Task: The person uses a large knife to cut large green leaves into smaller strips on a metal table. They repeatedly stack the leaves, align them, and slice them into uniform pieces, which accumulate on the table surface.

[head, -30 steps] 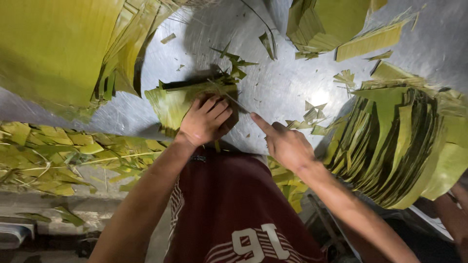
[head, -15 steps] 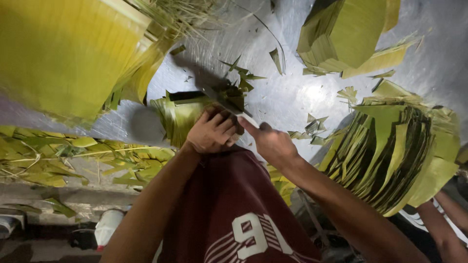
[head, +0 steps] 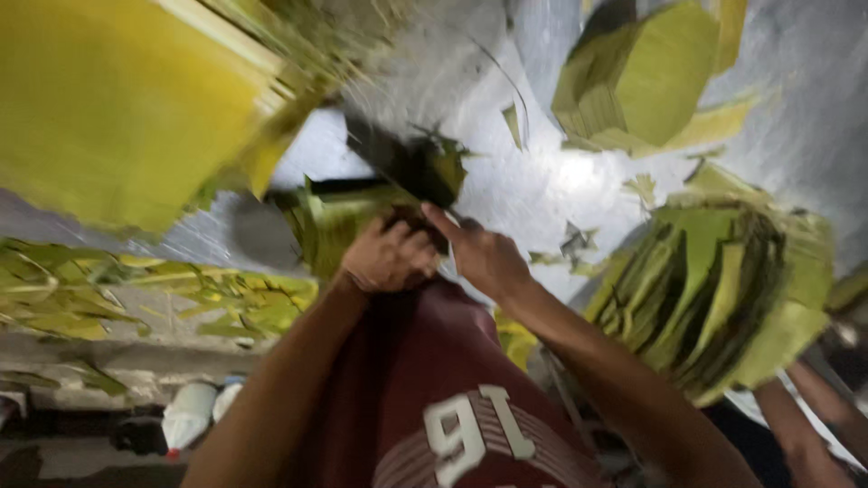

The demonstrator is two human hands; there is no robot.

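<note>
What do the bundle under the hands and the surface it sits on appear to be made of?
The bundle that the left hand presses and the right hand touches looks like stacked palm-type leaf strips: matte yellow-green, thin layered edges, frayed tips. Motion blur leaves the exact plant open. The surface looks like silvery sheeting, perhaps foil or plastic tarp: grey, wrinkled, with a bright glare patch.

Cut green leaves are lying fanned in a thick stack (head: 723, 289) on the grey desk (head: 551, 185), a squared pile (head: 646, 86) sitting beyond it and leaf scraps (head: 117, 294) littering the left edge beside a white bottle (head: 187, 414).
</note>
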